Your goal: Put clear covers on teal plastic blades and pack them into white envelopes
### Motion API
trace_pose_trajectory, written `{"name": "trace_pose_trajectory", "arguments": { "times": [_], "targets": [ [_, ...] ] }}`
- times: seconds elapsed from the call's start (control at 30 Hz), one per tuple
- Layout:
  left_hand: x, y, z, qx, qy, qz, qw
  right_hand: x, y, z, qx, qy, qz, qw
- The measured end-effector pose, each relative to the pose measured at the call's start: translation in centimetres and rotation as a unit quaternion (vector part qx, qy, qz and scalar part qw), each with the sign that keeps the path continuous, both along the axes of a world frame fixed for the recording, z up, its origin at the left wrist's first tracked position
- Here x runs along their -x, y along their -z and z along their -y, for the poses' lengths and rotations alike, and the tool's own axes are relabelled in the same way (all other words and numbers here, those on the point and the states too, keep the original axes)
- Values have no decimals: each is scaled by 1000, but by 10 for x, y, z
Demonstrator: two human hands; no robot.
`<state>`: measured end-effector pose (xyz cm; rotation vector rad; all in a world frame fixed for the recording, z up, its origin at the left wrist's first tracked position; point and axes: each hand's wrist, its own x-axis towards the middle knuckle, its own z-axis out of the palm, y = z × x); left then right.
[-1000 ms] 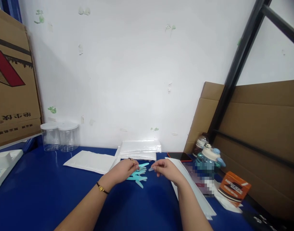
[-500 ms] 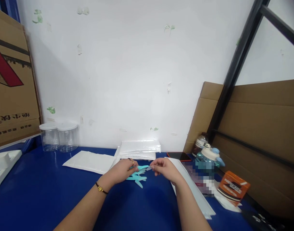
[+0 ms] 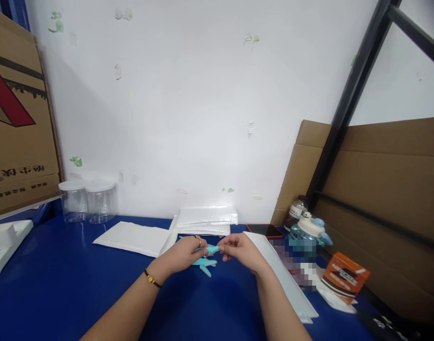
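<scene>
My left hand [image 3: 184, 255] is closed around a thin teal plastic stick [image 3: 207, 249], held just above the blue table [image 3: 78, 289]. My right hand [image 3: 240, 251] pinches a small pale cap at the stick's right end, so the two hands meet fingertip to fingertip. A small pile of more teal sticks [image 3: 204, 263] lies on the table right under the hands. A ring is on my left hand and a thin bracelet on that wrist.
White padded envelopes [image 3: 135, 238] lie left of the hands, a stack of them [image 3: 207, 219] sits behind, another [image 3: 284, 279] at right. Two clear jars [image 3: 87, 201] stand at back left. A phone [image 3: 265, 230], bottles [image 3: 307, 234], an orange box [image 3: 346, 277] and cardboard [image 3: 390, 189] fill the right.
My hands have come together: the right hand moved left with the pale cap until it met the end of the teal stick in my left hand.
</scene>
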<state>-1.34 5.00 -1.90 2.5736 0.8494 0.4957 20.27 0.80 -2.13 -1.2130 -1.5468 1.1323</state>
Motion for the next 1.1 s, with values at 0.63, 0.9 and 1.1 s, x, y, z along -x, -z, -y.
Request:
{"name": "trace_pose_trajectory", "arguments": {
  "times": [0.63,0.9,1.1],
  "targets": [
    [4,18,-12,-70,-107,-169,977,-5,14,-9,-58,135,231,962],
    [-31,26,7,-129,-152,-245,949,-10,12,-13,-92,171,131,972],
    [-21,28,-4,-75,-151,-185,968,-2,10,-15,-152,196,50,967]
  ]
}}
